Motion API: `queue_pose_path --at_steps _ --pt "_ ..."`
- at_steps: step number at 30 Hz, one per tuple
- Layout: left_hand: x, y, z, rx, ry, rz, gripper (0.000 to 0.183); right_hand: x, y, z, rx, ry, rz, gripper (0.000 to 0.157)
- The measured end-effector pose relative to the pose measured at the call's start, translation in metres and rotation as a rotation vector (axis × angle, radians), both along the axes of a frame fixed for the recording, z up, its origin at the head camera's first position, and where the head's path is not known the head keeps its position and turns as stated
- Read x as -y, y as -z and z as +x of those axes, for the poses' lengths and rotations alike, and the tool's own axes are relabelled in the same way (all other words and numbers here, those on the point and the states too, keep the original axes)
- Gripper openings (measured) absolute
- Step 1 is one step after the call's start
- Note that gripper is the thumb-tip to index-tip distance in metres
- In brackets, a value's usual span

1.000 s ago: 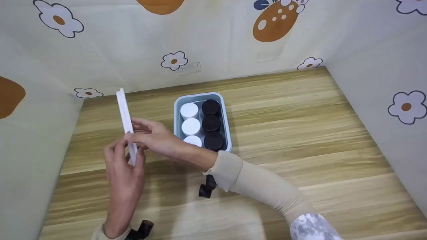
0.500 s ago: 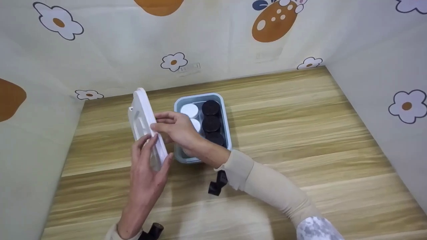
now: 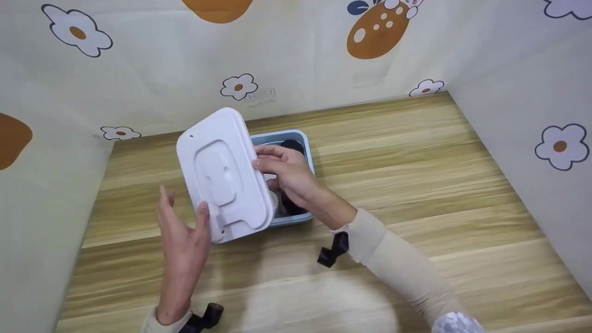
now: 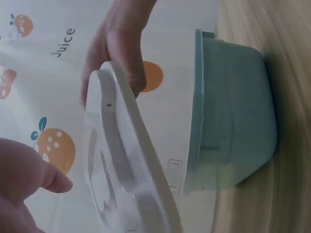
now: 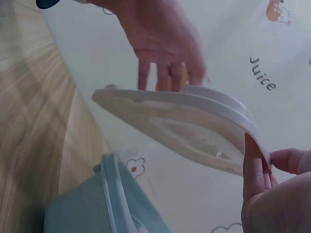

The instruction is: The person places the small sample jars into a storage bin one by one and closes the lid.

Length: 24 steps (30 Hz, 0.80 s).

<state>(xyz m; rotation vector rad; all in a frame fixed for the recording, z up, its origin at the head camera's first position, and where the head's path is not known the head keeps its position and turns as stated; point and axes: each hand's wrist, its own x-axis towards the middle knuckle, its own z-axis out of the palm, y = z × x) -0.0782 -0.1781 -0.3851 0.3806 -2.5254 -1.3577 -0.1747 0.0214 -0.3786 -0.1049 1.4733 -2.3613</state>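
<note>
A white rectangular lid [image 3: 247, 194] with a recessed centre is tilted above the left part of a light blue plastic box [image 3: 296, 216]. My right hand [image 3: 293, 178] pinches the lid's right edge, thumb on top and fingers underneath, as the right wrist view shows. My left hand [image 3: 182, 240] has its fingers spread by the lid's lower left edge; in the left wrist view a gap shows between its thumb [image 4: 58, 182] and the lid. Inside the box are black round-topped pieces [image 3: 292, 147] and white ones [image 3: 274, 203], largely hidden by the lid and right hand.
The box stands on a wood-grain table [image 3: 416, 185]. Behind it and at both sides rise pale sheets [image 3: 300, 60] printed with flowers and orange fruit. A black camera mount [image 3: 334, 249] hangs at the right wrist, another [image 3: 203, 318] at the left.
The lid has moved right, over the box, and turned from edge-on to show its broad face. My right hand went along with it. My left hand let go and spread its fingers.
</note>
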Motion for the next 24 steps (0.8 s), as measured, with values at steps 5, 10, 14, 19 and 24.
queue_pose_path --at_steps 5,10,14,19,24 --pt "0.012 0.006 -0.015 0.192 0.100 0.167 0.081 -0.021 0.006 -0.002 -0.011 0.020 -0.072 0.028" --pt "0.016 0.014 -0.030 0.261 0.140 0.321 0.063 -0.038 0.013 -0.005 -0.002 0.027 -0.123 0.023" --pt "0.010 0.019 -0.038 0.243 0.134 0.372 0.047 -0.050 0.021 -0.006 0.024 0.049 -0.132 0.023" --pt "0.005 0.018 -0.044 0.248 0.165 0.438 0.041 -0.063 0.029 -0.006 0.037 0.080 -0.105 0.027" --pt "0.002 0.020 -0.052 0.299 0.229 0.438 0.044 -0.071 0.037 -0.006 0.067 0.102 -0.116 0.020"
